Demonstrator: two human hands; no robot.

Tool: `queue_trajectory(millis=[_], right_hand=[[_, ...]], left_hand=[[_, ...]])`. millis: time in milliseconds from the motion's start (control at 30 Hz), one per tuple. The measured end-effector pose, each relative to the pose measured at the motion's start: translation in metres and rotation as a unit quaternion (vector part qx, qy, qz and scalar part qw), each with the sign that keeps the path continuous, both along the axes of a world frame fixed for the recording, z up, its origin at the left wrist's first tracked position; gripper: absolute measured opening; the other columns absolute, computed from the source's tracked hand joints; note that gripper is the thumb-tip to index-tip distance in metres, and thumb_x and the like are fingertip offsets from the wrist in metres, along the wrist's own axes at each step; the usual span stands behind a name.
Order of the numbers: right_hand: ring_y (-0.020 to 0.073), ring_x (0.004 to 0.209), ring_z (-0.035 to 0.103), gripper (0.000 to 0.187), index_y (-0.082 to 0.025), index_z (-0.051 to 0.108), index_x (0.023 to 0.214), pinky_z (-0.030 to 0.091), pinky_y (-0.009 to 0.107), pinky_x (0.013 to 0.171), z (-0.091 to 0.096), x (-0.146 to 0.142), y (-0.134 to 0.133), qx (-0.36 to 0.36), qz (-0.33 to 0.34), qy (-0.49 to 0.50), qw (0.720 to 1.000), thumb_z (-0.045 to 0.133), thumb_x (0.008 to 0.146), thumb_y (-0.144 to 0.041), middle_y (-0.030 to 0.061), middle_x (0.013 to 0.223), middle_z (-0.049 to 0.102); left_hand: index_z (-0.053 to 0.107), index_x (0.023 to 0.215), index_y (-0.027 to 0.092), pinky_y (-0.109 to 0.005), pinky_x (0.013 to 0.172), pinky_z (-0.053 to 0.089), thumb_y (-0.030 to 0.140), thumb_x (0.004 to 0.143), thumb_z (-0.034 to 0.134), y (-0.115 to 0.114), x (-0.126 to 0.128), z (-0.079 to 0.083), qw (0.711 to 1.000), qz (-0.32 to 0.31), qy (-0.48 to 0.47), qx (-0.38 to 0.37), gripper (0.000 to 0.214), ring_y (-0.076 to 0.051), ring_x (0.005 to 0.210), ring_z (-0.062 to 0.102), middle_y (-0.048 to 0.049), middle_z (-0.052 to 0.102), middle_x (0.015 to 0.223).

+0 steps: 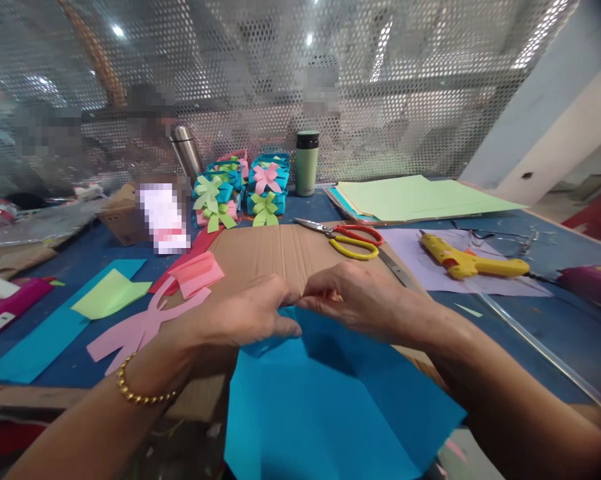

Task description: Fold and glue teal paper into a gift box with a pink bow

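My left hand (240, 317) and my right hand (358, 300) both pinch the far edge of a large blue paper sheet (330, 400), thumbs and fingers pressed together along a fold. The sheet droops toward me over the table's near edge. Both hands rest above a brown cardboard mat (275, 257). A gold bead bracelet (138, 393) circles my left wrist. A pink paper bow cut-out (145, 323) lies just left of my left hand, with a folded pink strip (196, 273) behind it.
Scissors (348, 239) with red and yellow handles and a yellow glue gun (470, 261) lie beyond my right hand. Finished blue paper boxes with bows (243, 190), a green tumbler (306, 163), a steel flask (188, 152) and stacked paper sheets (410, 197) stand further back. People sit behind the mesh.
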State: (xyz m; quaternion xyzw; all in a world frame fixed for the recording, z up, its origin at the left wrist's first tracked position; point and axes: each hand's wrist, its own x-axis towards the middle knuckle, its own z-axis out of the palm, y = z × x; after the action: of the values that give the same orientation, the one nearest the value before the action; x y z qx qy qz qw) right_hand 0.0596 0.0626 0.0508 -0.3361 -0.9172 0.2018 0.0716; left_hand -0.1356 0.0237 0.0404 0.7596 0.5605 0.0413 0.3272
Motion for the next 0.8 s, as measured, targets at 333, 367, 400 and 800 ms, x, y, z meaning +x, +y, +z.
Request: queue_trajectory(millis=[333,367,400,800], right_hand=[[0.0076,0.057,0.046,0.022,-0.015,0.071,0.078,0.031,0.022,0.054,-0.0045,0.0041,0.0048,-0.082,0.078,0.049,0.992,0.057,0.092,-0.023,-0.0024,0.066,0.062],[0.0079,0.059,0.049,0.020,-0.015,0.072,0.079,0.032,0.022,0.055,-0.0055,0.0037,0.0056,-0.085,0.084,0.058,0.991,0.058,0.091,-0.021,-0.0020,0.068,0.064],[0.0082,0.061,0.050,0.019,-0.015,0.073,0.081,0.033,0.022,0.056,-0.0065,0.0033,0.0063,-0.086,0.089,0.063,0.990,0.058,0.091,-0.020,-0.0017,0.070,0.065],[0.0124,0.072,0.062,0.017,-0.015,0.076,0.092,0.037,0.023,0.062,-0.0063,0.0027,0.0039,-0.044,0.076,0.043,0.995,0.060,0.088,-0.015,0.0035,0.085,0.075]], left_hand=[[0.059,0.118,0.023,-0.031,0.077,0.040,0.036,0.081,0.069,-0.0003,-0.0035,-0.0043,0.999,-0.026,-0.037,0.006,0.041,-0.023,0.099,0.058,-0.0048,0.064,0.111],[0.059,0.118,0.022,-0.031,0.076,0.040,0.037,0.080,0.070,-0.0004,-0.0034,-0.0042,0.999,-0.029,-0.035,0.007,0.042,-0.023,0.098,0.058,-0.0048,0.064,0.110],[0.059,0.118,0.022,-0.031,0.075,0.040,0.038,0.080,0.070,-0.0007,-0.0033,-0.0040,0.999,-0.032,-0.032,0.007,0.042,-0.022,0.097,0.058,-0.0046,0.064,0.109],[0.064,0.097,0.020,-0.026,0.060,0.035,0.041,0.083,0.065,0.0029,-0.0077,-0.0027,0.996,-0.054,-0.065,-0.017,0.026,-0.015,0.076,0.053,0.0014,0.058,0.083]])
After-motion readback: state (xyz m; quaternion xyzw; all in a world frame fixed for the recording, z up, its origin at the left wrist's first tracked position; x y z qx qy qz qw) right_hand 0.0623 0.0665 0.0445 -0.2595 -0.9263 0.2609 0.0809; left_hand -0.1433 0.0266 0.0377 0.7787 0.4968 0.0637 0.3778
